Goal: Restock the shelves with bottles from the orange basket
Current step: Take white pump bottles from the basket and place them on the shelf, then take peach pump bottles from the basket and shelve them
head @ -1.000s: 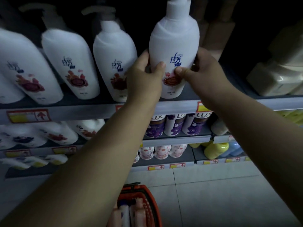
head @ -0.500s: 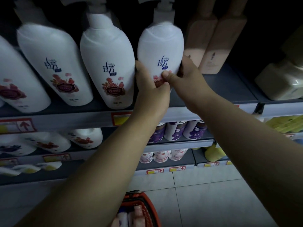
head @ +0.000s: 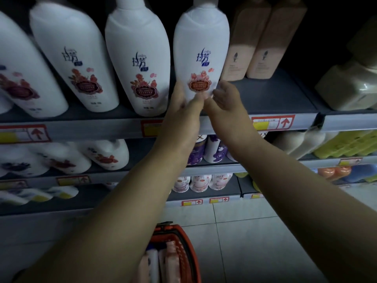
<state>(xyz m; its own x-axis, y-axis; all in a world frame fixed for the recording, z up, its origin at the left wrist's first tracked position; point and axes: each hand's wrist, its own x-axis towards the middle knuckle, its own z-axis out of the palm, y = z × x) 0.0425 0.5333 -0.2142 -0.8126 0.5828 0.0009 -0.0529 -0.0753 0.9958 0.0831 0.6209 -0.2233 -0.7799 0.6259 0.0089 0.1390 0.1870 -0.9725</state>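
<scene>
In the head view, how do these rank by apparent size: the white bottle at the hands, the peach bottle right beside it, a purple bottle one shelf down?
1. white bottle
2. peach bottle, narrower, top cut off
3. purple bottle, smallest-looking, but farther off and partly hidden

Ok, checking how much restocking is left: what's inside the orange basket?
The orange basket holds several bottles, white and pinkish. The left forearm covers its left side and the frame cuts its bottom, so no count.

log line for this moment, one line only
stage: placing; white bottle: upright on top shelf, beside peach bottles; left hand: touching its base; right hand: loose beside base; orange basket: holds bottles
</scene>
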